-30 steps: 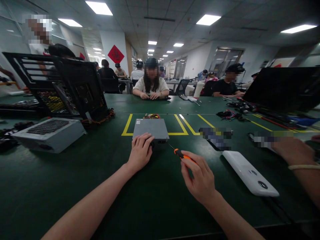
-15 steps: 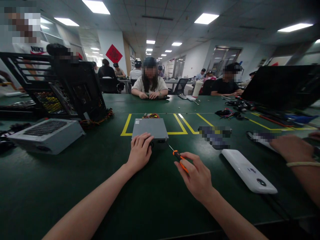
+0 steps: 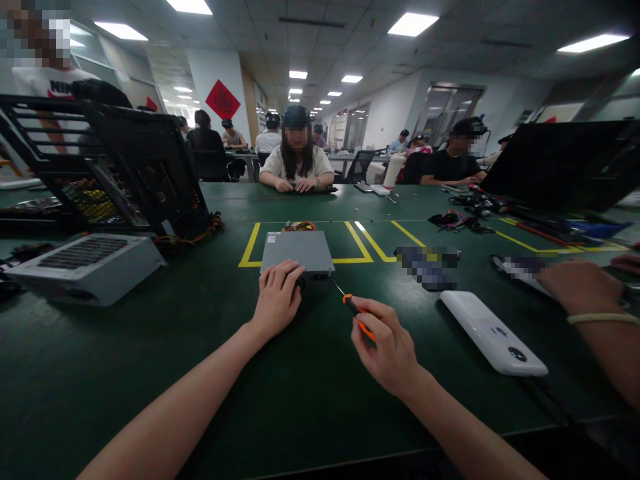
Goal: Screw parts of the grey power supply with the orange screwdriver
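Note:
A grey computer power supply (image 3: 299,251) lies on the green table in front of me, its bundle of coloured wires at the far side. My left hand (image 3: 277,297) grips its near left corner, fingers over the top and thumb at the front face. Between the fingers of my right hand (image 3: 387,340) is an orange and black screwdriver (image 3: 353,307). Its thin shaft points up and left to the lower right corner of the power supply. Whether the tip sits in a screw is too small to tell.
A second power supply (image 3: 90,267) and an open black computer case (image 3: 135,167) stand to the left. On the right lie a white power bank-like device (image 3: 493,333) with a cable, and a blurred-out phone-like object (image 3: 425,268). Another person's hand (image 3: 580,287) reaches in there. Opposite sits a person (image 3: 296,157).
The whole view has shifted slightly. Both hands keep their hold, and the screwdriver stays at the same corner of the power supply.

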Demonstrator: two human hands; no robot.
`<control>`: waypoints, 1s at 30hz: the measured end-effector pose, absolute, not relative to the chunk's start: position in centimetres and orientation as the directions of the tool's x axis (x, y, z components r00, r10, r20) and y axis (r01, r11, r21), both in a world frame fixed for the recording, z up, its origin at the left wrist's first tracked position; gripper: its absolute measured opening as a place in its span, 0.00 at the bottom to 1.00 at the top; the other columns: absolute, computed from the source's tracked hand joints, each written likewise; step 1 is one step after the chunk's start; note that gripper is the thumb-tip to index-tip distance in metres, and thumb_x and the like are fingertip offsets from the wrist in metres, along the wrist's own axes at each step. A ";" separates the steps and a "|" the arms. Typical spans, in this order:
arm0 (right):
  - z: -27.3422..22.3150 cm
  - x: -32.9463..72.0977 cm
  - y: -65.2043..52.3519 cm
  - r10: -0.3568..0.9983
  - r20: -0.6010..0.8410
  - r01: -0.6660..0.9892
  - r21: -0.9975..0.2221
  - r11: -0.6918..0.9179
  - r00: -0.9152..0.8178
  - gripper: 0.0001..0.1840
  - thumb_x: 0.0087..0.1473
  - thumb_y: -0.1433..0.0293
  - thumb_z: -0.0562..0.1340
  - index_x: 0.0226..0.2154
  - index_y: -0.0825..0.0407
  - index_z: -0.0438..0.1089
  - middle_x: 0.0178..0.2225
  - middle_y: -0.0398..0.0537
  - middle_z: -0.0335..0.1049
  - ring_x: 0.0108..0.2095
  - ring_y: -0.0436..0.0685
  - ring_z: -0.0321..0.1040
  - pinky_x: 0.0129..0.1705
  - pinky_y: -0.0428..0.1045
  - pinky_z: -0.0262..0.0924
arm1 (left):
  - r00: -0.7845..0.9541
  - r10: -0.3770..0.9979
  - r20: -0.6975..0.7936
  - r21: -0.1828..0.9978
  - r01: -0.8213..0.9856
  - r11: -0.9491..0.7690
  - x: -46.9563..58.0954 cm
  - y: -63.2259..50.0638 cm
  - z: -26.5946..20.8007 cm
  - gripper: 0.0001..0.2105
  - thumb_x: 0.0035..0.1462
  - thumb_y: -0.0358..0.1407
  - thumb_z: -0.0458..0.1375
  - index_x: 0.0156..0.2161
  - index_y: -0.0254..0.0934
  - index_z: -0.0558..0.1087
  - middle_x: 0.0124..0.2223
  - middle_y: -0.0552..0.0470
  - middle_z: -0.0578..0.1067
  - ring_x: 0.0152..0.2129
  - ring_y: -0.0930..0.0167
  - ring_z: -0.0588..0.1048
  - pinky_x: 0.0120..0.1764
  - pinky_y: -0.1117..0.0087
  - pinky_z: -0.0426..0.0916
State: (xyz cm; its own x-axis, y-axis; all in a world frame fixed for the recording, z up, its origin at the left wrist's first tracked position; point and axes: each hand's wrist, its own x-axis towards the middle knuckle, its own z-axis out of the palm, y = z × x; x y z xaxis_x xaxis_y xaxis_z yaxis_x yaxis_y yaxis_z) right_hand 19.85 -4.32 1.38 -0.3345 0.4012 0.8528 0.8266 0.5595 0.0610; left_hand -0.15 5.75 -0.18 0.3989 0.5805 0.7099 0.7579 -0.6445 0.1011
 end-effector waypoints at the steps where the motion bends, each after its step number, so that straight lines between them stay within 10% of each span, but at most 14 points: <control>1: 1.4 19.8 -4.3 0.407 0.849 0.834 0.069 0.548 -0.337 0.18 0.47 0.79 0.59 0.41 0.52 0.57 0.43 0.55 0.62 0.44 0.56 0.64 0.38 0.50 0.67 | 0.399 0.581 0.710 0.100 0.759 -0.644 -0.2 5.8 -0.2 0.18 0.55 0.29 0.48 0.52 0.39 0.60 0.52 0.45 0.64 0.52 0.65 0.59 0.54 0.57 0.50; 20: 1.4 20.0 -4.3 0.429 0.851 0.820 0.004 0.572 -0.303 0.21 0.47 0.79 0.59 0.43 0.52 0.54 0.44 0.56 0.60 0.44 0.57 0.63 0.39 0.51 0.67 | 0.402 0.573 0.714 0.088 0.761 -0.643 0.1 5.5 -0.3 0.20 0.55 0.28 0.48 0.54 0.38 0.58 0.54 0.44 0.63 0.54 0.64 0.59 0.56 0.56 0.47; 30: 1.6 19.8 -4.4 0.427 0.858 0.806 -0.025 0.591 -0.287 0.19 0.47 0.79 0.59 0.42 0.52 0.55 0.43 0.56 0.60 0.44 0.56 0.63 0.39 0.51 0.67 | 0.586 0.540 0.604 -0.114 0.734 -0.669 1.3 4.3 0.1 0.25 0.50 0.26 0.53 0.53 0.47 0.61 0.60 0.43 0.52 0.58 0.60 0.49 0.55 0.52 0.48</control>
